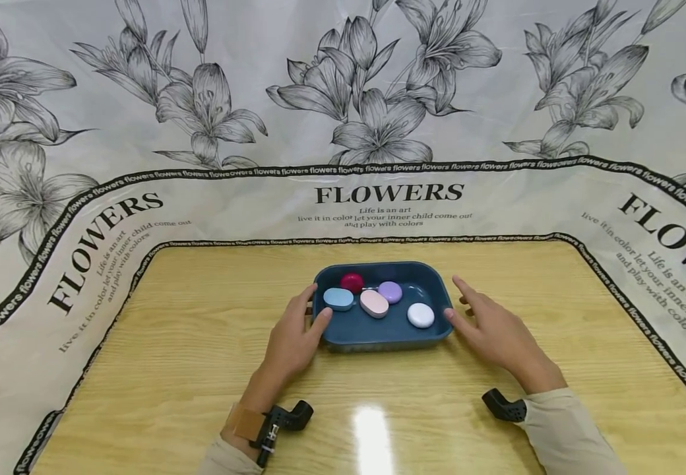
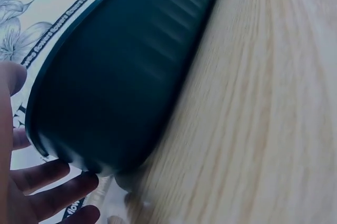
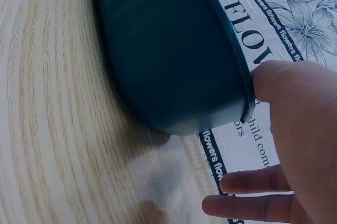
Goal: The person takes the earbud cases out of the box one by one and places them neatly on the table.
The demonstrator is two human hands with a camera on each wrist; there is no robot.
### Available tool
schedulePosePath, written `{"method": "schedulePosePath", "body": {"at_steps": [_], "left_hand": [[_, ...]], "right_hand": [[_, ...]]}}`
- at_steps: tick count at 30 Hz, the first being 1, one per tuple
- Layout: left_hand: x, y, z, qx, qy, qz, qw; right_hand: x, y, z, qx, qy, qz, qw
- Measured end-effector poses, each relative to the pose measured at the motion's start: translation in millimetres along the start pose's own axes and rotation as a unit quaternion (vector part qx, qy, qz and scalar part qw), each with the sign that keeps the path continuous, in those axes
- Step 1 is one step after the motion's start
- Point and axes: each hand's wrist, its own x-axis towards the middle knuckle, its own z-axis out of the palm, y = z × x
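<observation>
A dark blue rectangular tray (image 1: 381,344) with rounded corners sits on the table. Inside lie several smooth, rounded pieces: a light blue one (image 1: 338,299), a dark red one (image 1: 351,284), a pink oval (image 1: 374,304), a purple one (image 1: 390,292) and a white one (image 1: 421,315). My left hand (image 1: 293,334) is at the tray's left end, its extended fingers (image 2: 63,195) against the ribbed end wall and its thumb by the near corner. At the right end, the thumb of my right hand (image 1: 494,330) touches the rim, while its other fingers (image 3: 253,208) stand apart from the wall.
The light wooden table (image 1: 200,316) runs on all sides of the tray. A white cloth (image 1: 242,204) with flower drawings and printed words rises behind and beside it. Black camera mounts (image 1: 288,417) are worn on both wrists.
</observation>
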Motion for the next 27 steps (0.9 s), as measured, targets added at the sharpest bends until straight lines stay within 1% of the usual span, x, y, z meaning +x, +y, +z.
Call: {"method": "schedulePosePath", "body": {"at_steps": [5,9,12,17,22,27], "left_hand": [[0.0,-3.6,-1.9,0.007,0.014,0.011,0.9998],[-1.5,-5.0,2.4,0.011,0.010,0.010,0.9998],[0.4,-3.9,5.6,0.016,0.008,0.011,0.9998],[1.5,-0.5,6.8,0.010,0.009,0.010,0.9999],[2.5,-0.1,5.3,0.004,0.009,0.008,0.9999],[1.5,-3.7,7.8,-0.003,0.008,0.006,0.9999]], "right_hand": [[5.8,-8.6,0.2,0.010,0.002,-0.009,0.9999],[4.6,-10.9,-1.0,0.015,-0.001,-0.002,0.9999],[3.6,-10.3,-3.7,0.015,0.003,0.002,0.9999],[3.4,-10.8,-6.0,0.014,0.013,-0.009,0.9998],[7.5,-17.2,-5.6,0.011,0.017,-0.024,0.9995],[12.5,-25.1,-7.0,0.008,0.013,-0.019,0.9997]]}}
